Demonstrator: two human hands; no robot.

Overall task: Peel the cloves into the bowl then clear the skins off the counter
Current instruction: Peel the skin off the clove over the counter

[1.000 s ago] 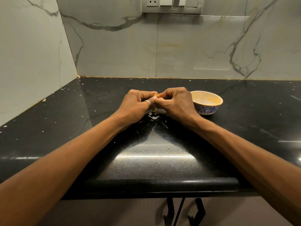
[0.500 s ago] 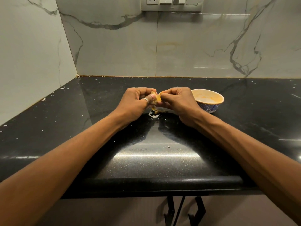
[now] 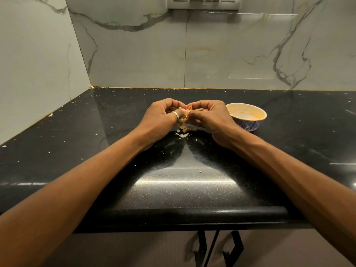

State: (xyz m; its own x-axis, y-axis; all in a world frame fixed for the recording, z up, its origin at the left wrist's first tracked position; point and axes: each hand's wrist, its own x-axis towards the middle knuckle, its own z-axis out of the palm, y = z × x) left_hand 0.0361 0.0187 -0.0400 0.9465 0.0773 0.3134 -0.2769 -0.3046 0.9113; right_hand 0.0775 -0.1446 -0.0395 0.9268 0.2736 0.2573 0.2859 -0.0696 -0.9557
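My left hand [image 3: 160, 120] and my right hand [image 3: 209, 117] meet over the black counter [image 3: 183, 185], fingers curled round a garlic clove [image 3: 187, 110] between them. Only a bit of the clove and its papery skin shows between the fingertips. Loose skins [image 3: 184, 132] lie on the counter right under the hands. A small bowl [image 3: 247, 117], cream inside and blue-patterned outside, stands just right of my right hand. I cannot tell what lies in it.
Marble wall panels close the counter at the back and left, forming a corner at the far left. Small white flecks [image 3: 51, 114] are scattered over the counter. A switch plate [image 3: 203, 2] sits high on the back wall. Black cabinet handles [image 3: 217, 249] hang below the front edge.
Both hands have risen slightly off the counter and keep working the clove. More skin pieces now lie under them.
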